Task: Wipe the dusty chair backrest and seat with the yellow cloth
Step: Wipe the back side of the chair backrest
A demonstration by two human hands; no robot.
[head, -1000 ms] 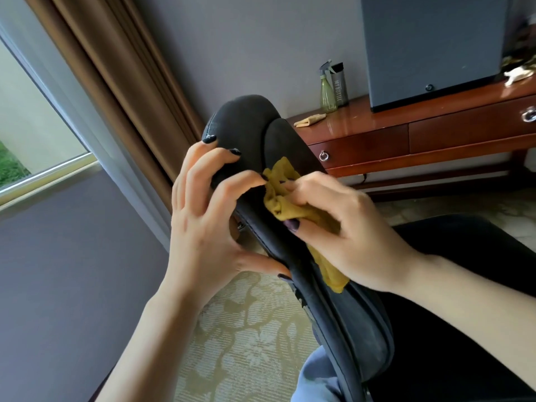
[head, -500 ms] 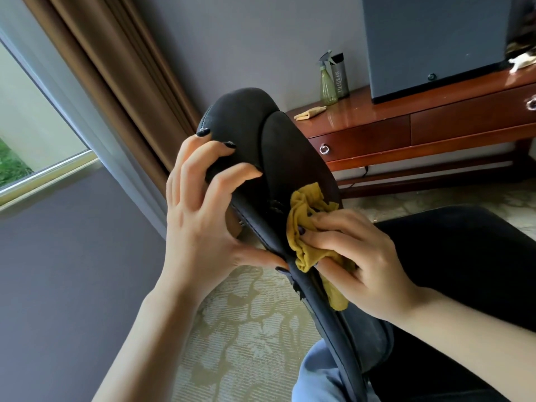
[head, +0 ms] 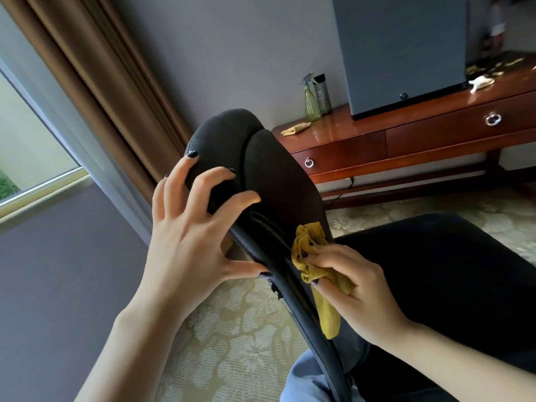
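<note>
The dark chair backrest [head: 278, 181] runs from the upper middle down to the bottom of the view, seen from above its top edge. My left hand [head: 191, 227] grips the padded top, fingers curled over the front and thumb behind on the rim. My right hand [head: 356, 282] holds the bunched yellow cloth [head: 310, 256] and presses it against the front face of the backrest, partway down. A tail of the cloth hangs below the hand. The dark seat [head: 435, 271] lies to the right, behind my right forearm.
A glossy wooden console [head: 406, 134] with ring-pull drawers stands at the back right, carrying a green spray bottle [head: 311, 103], a grey bottle, a folded cloth [head: 295, 129] and a large grey box [head: 406, 47]. A brown curtain [head: 95, 82] and window are left. Patterned carpet lies below.
My right hand has slid the yellow cloth down the front of the backrest, from near the top to partway down. My left hand keeps its grip on the top.
</note>
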